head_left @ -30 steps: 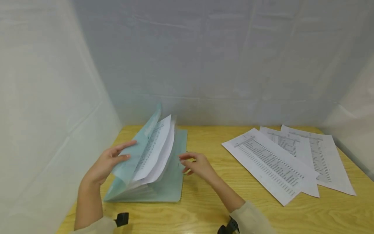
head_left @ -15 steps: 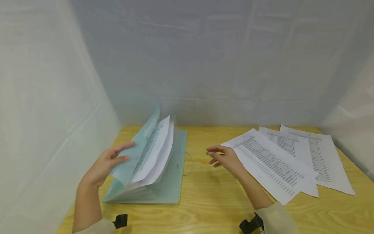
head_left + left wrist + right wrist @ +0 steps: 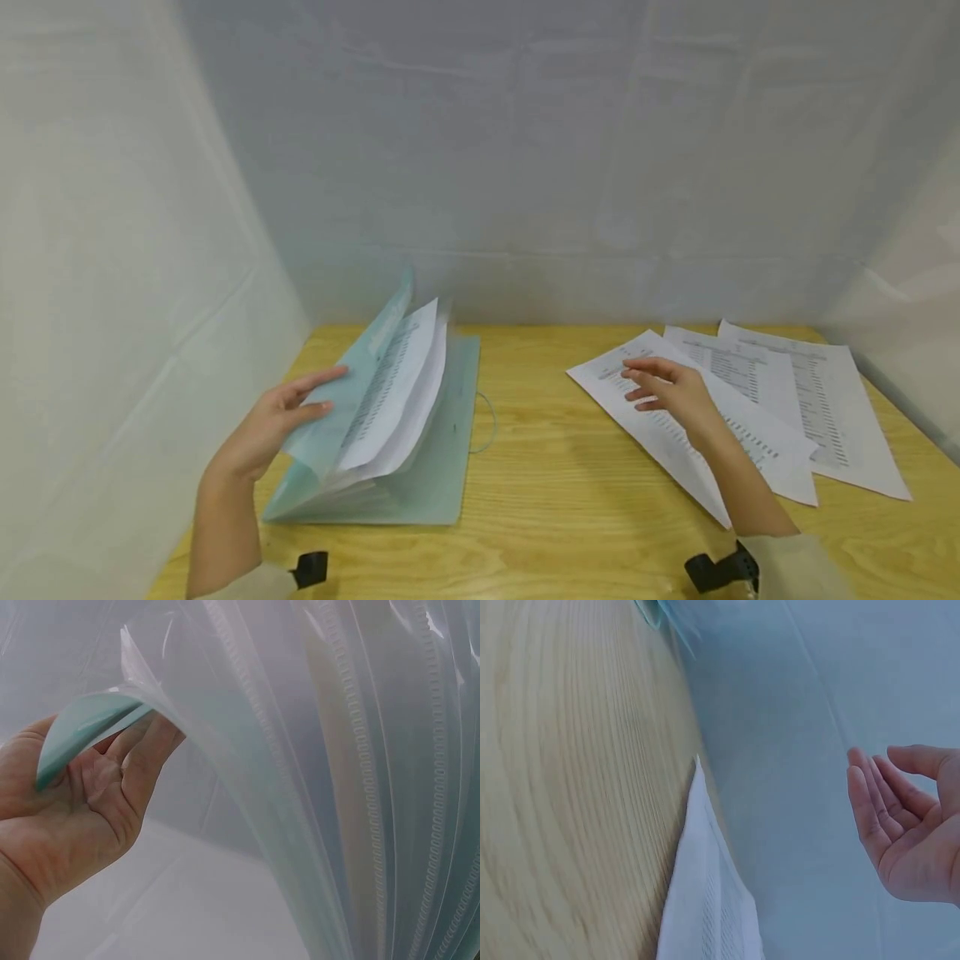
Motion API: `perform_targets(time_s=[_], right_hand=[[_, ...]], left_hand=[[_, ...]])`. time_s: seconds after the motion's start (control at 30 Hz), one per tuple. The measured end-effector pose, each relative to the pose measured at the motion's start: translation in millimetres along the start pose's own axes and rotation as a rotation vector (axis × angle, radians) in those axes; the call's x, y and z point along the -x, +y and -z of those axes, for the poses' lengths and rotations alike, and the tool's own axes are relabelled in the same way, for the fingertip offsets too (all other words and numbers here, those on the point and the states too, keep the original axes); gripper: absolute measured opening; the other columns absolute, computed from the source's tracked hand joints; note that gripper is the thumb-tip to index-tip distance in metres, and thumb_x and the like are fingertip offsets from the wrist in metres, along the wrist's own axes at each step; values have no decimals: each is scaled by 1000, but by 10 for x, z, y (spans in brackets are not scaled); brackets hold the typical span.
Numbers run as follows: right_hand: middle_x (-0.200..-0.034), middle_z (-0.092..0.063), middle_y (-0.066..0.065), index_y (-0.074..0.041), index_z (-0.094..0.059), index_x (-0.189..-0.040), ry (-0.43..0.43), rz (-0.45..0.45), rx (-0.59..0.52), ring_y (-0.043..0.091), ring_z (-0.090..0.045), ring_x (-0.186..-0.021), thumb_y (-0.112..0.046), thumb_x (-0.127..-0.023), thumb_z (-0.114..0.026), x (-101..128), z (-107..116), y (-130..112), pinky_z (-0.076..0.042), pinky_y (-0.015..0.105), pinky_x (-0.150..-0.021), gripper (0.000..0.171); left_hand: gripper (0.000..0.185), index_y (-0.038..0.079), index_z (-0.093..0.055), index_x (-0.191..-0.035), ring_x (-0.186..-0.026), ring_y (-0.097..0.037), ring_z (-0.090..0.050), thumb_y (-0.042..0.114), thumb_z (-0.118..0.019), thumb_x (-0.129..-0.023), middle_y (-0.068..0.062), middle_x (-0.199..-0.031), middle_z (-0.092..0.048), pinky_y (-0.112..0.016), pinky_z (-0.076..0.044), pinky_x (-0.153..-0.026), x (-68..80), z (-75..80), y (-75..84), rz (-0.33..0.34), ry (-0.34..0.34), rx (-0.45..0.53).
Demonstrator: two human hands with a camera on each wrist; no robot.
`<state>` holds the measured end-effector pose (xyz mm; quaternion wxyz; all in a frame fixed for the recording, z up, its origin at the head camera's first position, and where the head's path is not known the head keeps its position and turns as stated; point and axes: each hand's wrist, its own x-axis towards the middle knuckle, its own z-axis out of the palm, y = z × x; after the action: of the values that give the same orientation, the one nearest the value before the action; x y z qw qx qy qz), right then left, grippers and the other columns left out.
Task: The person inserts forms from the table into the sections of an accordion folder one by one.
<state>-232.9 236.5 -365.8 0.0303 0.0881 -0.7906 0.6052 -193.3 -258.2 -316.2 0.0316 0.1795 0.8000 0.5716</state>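
Note:
On the left side of the table stands a pale green display folder [image 3: 442, 467], its front cover raised and its clear sleeves fanned out. Between thumb and fingers, my left hand [image 3: 273, 417] grips the lifted cover [image 3: 90, 731] at its edge. White printed sheets [image 3: 393, 383] show inside the sleeves. My right hand [image 3: 675, 396] is over the nearest of three loose printed sheets [image 3: 615, 379] on the right, fingers loosely bent and holding nothing. In the right wrist view, air shows between that hand and the sheet [image 3: 705, 892].
Two more printed sheets, a middle one [image 3: 757, 375] and a far-right one [image 3: 855, 417], overlap beside the nearest one. A thin elastic loop [image 3: 493, 421] sticks out from the folder's right edge. White sheeting [image 3: 525, 167] walls the wooden table [image 3: 540, 500] at the back and sides.
My right hand has moved rightward from the folder's right edge, across the table, to above the nearest loose sheet. My left hand stays on the raised cover.

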Motion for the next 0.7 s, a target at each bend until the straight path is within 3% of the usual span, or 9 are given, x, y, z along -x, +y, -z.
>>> perform_targets(time_s=[0.23, 0.47, 0.57, 0.7], right_hand=[[-104, -63, -10, 1, -50, -127, 84, 14, 23, 15, -64, -83, -30, -94, -54, 76, 541, 270, -52, 34, -71, 46], [-107, -64, -6, -12, -55, -127, 193, 13, 5, 13, -65, -83, -41, -89, -58, -104, 1101, 1180, -52, 28, -67, 48], [-107, -62, -6, -8, -52, -129, 225, 23, 32, 11, -64, -83, -45, -88, -58, -70, 1249, 1335, -51, 25, -67, 55], [-105, -61, -10, -4, -51, -128, 227, 44, 41, 4, -63, -85, -45, -87, -58, 22, 1356, 1359, -50, 21, -68, 58]], left_hand=[[48, -2, -41, -136, -134, -32, -10, 14, -55, -93, -14, -144, -31, -62, -7, -99, 1, 5, -10, -5, -3, 1], [49, -1, -41, -136, -134, -32, -10, 15, -56, -93, -14, -145, -30, -62, -9, -98, 12, 4, 0, 13, -2, 9], [48, -1, -41, -136, -134, -32, -10, 15, -56, -93, -14, -145, -30, -62, -8, -98, 13, 3, 5, 15, 1, 6], [48, -1, -42, -136, -134, -32, -10, 15, -55, -93, -15, -144, -30, -63, -8, -98, 13, 4, 14, 17, 1, 4]])
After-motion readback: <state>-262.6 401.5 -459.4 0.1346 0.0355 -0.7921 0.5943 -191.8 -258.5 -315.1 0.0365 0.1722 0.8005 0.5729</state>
